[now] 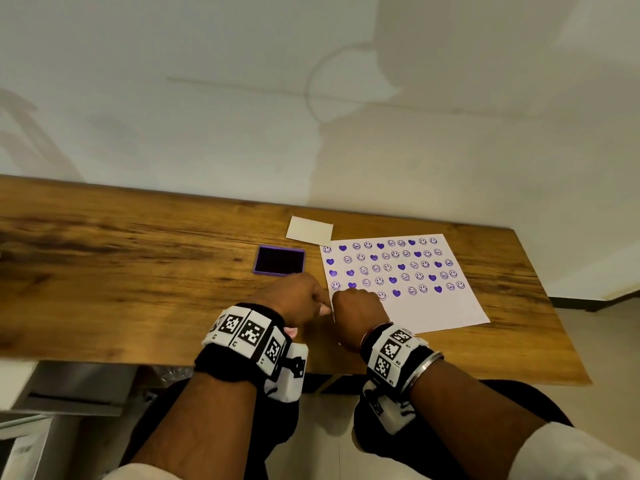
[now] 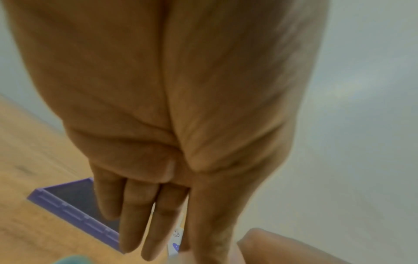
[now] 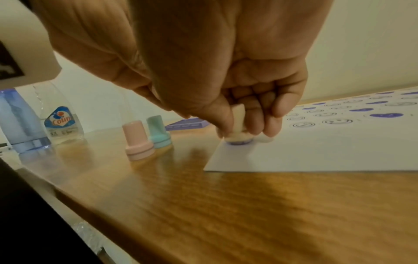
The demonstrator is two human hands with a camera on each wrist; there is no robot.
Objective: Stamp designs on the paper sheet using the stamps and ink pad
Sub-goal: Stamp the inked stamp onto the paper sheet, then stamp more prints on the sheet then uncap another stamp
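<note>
— What have you got around the paper sheet (image 1: 433,306)?

— I see a flat white sheet on a wooden table (image 1: 138,271) with strong brown grain and a slight gloss. Rows of purple hearts and smiley faces cover its far part. My right hand (image 3: 244,100) has its fingers curled round a small cream stamp (image 3: 237,125), a round-topped peg with a wider base, and the base sits on the sheet's near left corner with purple showing under it.

— And the other hand?

— My left hand (image 1: 298,299) is just left of the sheet's left edge, close beside the right hand. In the left wrist view its fingers (image 2: 133,219) lie straight and together, pointing down, gripping nothing.

— Ink pad?

— The ink pad (image 1: 280,260) lies left of the sheet's far corner: a square purple plastic tray, open, with a dark pad filling it. A small blank white card (image 1: 309,229) lies just beyond that corner.

— Other stamps?

— In the right wrist view, left of the sheet, a pink stamp (image 3: 138,141) and a mint-green stamp (image 3: 159,132) stand upright side by side, both smooth plastic cylinders on flared bases. Further left stand a clear Colin bottle (image 3: 62,123) with a little liquid in the bottom, and a blue translucent bottle (image 3: 20,121). A plain pale wall (image 1: 207,81) rises behind the table.
</note>
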